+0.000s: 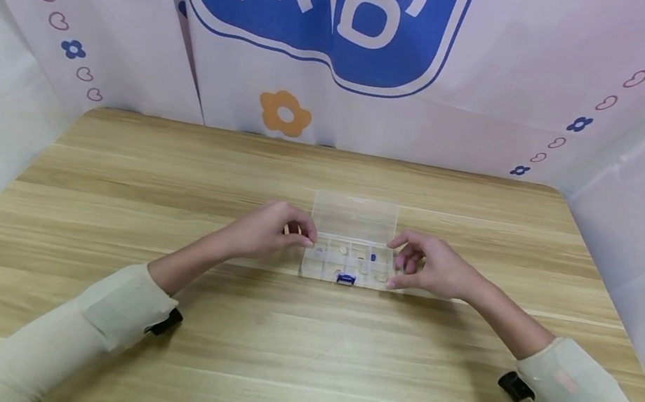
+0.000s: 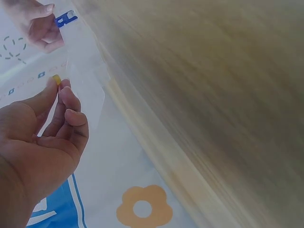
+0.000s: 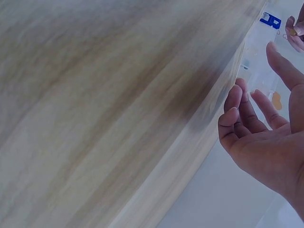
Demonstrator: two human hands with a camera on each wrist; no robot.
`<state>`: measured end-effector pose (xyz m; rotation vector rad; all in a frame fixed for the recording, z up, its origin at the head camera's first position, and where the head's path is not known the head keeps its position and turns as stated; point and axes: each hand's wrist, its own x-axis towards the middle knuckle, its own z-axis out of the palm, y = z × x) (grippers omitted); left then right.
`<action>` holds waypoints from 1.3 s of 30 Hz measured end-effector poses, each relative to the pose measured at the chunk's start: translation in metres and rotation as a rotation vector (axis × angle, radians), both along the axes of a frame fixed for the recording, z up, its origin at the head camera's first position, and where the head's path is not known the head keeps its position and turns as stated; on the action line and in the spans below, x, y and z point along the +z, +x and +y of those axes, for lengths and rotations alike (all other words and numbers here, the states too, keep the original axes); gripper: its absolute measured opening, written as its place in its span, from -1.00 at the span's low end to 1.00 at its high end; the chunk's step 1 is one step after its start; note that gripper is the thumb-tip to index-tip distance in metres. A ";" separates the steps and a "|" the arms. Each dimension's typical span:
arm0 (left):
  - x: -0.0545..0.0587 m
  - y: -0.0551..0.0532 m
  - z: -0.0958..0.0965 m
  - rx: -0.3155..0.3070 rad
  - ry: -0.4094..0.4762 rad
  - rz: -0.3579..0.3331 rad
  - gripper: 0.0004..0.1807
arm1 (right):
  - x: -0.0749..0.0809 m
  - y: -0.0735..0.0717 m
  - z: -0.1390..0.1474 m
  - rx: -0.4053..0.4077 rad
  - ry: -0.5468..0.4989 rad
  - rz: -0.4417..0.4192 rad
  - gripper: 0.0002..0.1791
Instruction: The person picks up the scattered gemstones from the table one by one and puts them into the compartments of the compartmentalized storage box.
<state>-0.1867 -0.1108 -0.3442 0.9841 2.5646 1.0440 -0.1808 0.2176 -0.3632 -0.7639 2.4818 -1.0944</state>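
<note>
A clear plastic compartment box (image 1: 312,273) lies on the table with its transparent lid (image 1: 355,216) raised at the back and a blue latch (image 1: 346,279) at the front. Between thumb and fingertips, my left hand (image 1: 266,229) pinches a small yellow piece (image 2: 57,79) at the box's left side; its exact kind is too small to tell. My right hand (image 1: 439,267) is at the box's right side, thumb by the front corner and index finger by the back, the other fingers loosely bent. Inside the compartments are several tiny pieces, one of them blue (image 1: 373,257).
The wooden table (image 1: 294,367) extends around the box on all sides. Behind it hangs a white cloth with a blue sign (image 1: 300,26) and an orange flower (image 1: 284,113). A black device (image 1: 517,387) sits under the right sleeve, another (image 1: 165,322) under the left.
</note>
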 end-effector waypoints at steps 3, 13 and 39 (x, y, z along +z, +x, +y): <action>0.000 0.000 0.002 -0.010 -0.001 -0.001 -0.95 | 0.000 0.000 0.000 0.001 -0.001 -0.001 -0.37; -0.006 -0.002 0.007 -0.048 0.015 -0.014 -0.95 | 0.000 0.000 0.000 0.002 0.002 -0.004 -0.36; -0.007 0.000 0.011 -0.092 -0.055 -0.036 -0.95 | 0.000 0.000 0.000 0.003 0.003 -0.002 -0.36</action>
